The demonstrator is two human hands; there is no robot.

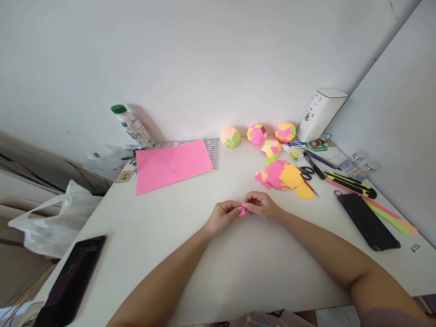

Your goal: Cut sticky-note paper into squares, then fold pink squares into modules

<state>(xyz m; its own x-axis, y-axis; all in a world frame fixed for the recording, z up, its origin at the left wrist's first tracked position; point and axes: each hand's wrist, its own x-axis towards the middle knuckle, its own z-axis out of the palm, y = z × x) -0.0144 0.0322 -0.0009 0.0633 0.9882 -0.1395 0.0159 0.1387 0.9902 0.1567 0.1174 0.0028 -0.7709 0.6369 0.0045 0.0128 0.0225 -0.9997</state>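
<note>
Between my two hands, over the middle of the white table (136, 254), is a small pink piece of paper (242, 210). My left hand (226, 214) pinches its left side between thumb and fingers. On the other side, my right hand (260, 205) has its fingers closed on the same paper. How the paper is folded is too small to tell. Just beyond my right hand lies a loose pile of pink, yellow and peach paper pieces (277, 175). Several multicoloured paper balls, one a pink and yellow ball (257, 134), rest by the wall.
Left of centre lies a pink sheet (173, 165), with a white bottle (136, 129) behind it. Scissors (306, 172), a marker (314, 165), cutters (352, 185) and a black phone case (369, 221) are at right. A black tablet-like device (73, 277) sits near the left edge.
</note>
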